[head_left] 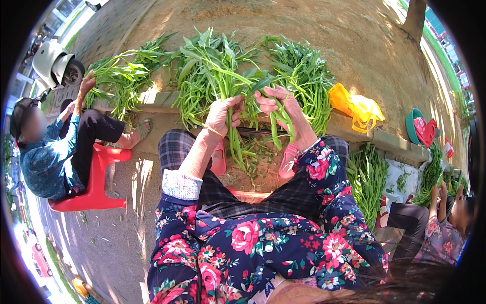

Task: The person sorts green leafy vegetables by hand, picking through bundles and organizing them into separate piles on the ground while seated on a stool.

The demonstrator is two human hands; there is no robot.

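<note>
My left hand (221, 116) is closed around a bunch of leafy green stems (224, 81), which look like water spinach; their leaves point away from me and the cut ends hang below the fist. Close by on the right, my right hand (283, 106) grips a few short green stems (276, 127) between thumb and fingers. Behind my left hand lies a heap of the same greens (190, 98), and beyond my right hand is another heap (307, 76). Both heaps rest over a stone kerb.
A yellow bag (355, 106) lies on the kerb (395, 144) to the right, with a green basin (414, 123) farther along. On the left, a person on a red plastic stool (95, 182) handles greens; another person sits at far right. Leaf scraps (252, 163) litter the ground between my feet.
</note>
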